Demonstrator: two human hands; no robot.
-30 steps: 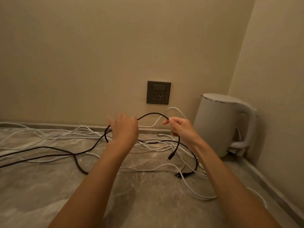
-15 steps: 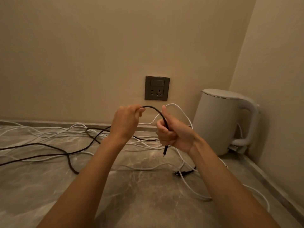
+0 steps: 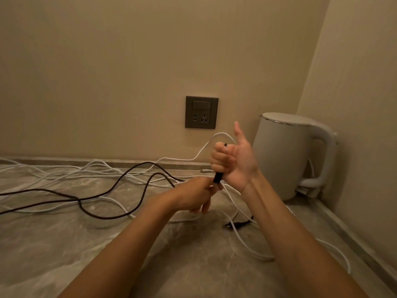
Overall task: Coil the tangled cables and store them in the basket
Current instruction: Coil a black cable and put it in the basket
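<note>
1. A second ago my two hands were held apart, with a bow of the black cable (image 3: pixel 217 178) hanging between them. Now the left hand (image 3: pixel 193 196) has dropped down and sits just under the right hand (image 3: pixel 235 162).
2. The right hand has turned as well. Its palm faces me and its thumb sticks straight up.
3. I think this is the start of the very first loop, with the right hand as the peg to wind round. So almost all of the job is still to do.
4. The right hand's fingers (image 3: pixel 219 160) are curled tight round the end part of the black cable. The plug pokes out below the fist and a little bit of cable shows on top.
5. The left hand looks to pinch the same cable right by the plug. Its other fingers hang loose.
6. The rest of the black cable lies on the surface (image 3: pixel 64 244) to the left. It crosses over the white cables (image 3: pixel 103 168), which are still in a mess along the wall.
7. I see no basket. A kettle (image 3: pixel 285 155) stands in the corner, near a wall socket (image 3: pixel 201 112).
</note>
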